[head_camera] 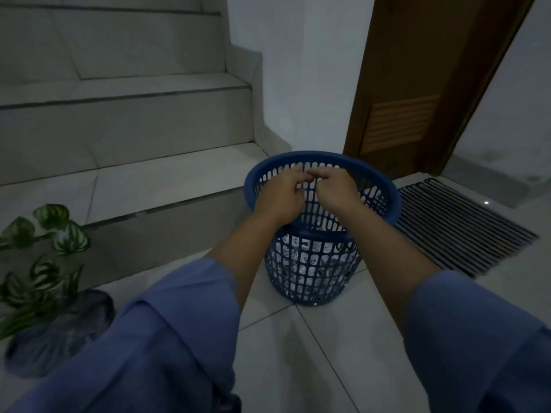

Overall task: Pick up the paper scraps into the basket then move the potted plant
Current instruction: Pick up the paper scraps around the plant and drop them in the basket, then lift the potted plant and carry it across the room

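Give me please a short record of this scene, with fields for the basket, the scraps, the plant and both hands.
basket: blue, upright on the tiled floor, beside the lowest stair step
paper scraps: white, inside the basket, visible through its slotted wall
potted plant: on the floor, left of the basket, apart from it, untouched
left hand: over the basket opening, fingers curled
right hand: beside it, fingertips meeting; any scrap held cannot be seen
mat: right of the basket, before the brown door

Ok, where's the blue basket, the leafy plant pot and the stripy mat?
Blue plastic lattice basket (316, 156): head view, far rim.
Green striped-leaf potted plant (70, 238): head view, upper leaf.
Dark striped doormat (465, 231): head view, middle.
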